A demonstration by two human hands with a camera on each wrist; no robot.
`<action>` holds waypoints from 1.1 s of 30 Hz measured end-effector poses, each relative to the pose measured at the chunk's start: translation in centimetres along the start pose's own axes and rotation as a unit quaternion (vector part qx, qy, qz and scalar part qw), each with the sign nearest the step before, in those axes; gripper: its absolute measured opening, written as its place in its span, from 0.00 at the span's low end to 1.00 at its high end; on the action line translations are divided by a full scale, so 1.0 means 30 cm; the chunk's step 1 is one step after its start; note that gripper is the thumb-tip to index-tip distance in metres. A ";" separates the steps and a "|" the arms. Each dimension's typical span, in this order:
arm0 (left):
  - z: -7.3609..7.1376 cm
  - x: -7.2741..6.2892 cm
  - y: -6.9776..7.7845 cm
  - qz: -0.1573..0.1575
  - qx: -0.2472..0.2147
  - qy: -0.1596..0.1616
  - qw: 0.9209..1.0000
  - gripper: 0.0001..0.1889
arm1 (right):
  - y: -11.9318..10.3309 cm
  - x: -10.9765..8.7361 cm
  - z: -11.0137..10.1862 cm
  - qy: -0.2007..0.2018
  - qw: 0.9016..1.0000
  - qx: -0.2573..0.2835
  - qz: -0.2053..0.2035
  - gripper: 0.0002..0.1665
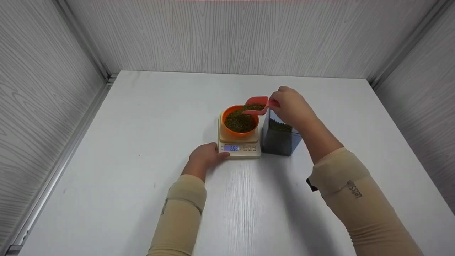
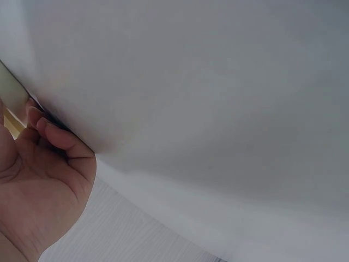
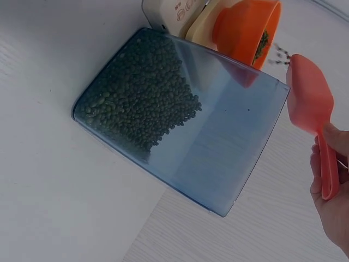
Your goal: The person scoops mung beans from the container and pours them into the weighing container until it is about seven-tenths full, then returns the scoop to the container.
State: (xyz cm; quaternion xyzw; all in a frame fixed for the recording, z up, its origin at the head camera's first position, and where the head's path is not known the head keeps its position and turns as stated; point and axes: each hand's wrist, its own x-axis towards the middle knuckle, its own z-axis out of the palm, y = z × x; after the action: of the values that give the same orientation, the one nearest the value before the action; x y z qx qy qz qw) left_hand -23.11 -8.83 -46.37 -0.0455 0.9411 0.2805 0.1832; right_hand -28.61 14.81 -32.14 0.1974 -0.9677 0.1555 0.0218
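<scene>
My right hand [image 1: 292, 106] grips the handle of a red scoop [image 1: 256, 101], raised over the rim of an orange bowl [image 1: 240, 133]. Mung beans [image 1: 254, 106] lie in the scoop, and in the right wrist view a few fall from its lip toward the bowl. Many more beans fill the bowl, which sits on a cream kitchen scale [image 1: 240, 155] with a lit display showing 658. With its thumb on the scale's front left corner and its fingers curled at the side, my left hand [image 1: 205, 155] holds the scale. Its fingertips are partly hidden in the left wrist view.
Right beside the scale stands a clear bluish container [image 3: 218, 131], partly filled with mung beans. Everything rests on a white table [image 1: 160, 106], with grey wood-grain panels [image 1: 213, 35] behind it and on both sides.
</scene>
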 end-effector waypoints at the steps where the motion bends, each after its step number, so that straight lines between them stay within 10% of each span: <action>1: 0.000 0.000 0.000 0.000 0.000 0.000 1.000 0.25 | -0.002 0.000 0.000 -0.001 1.000 0.001 -0.002 0.11; 33: 0.005 -0.002 -0.001 0.001 -0.007 0.006 1.000 0.25 | -0.036 -0.010 0.014 0.015 0.997 -0.029 -0.070 0.07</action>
State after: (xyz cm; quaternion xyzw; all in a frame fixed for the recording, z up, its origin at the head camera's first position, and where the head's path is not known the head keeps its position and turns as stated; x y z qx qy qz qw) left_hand -22.99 -8.77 -46.49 -0.0474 0.9403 0.2867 0.1769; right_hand -27.90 13.86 -32.24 0.2619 -0.9550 0.1284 0.0529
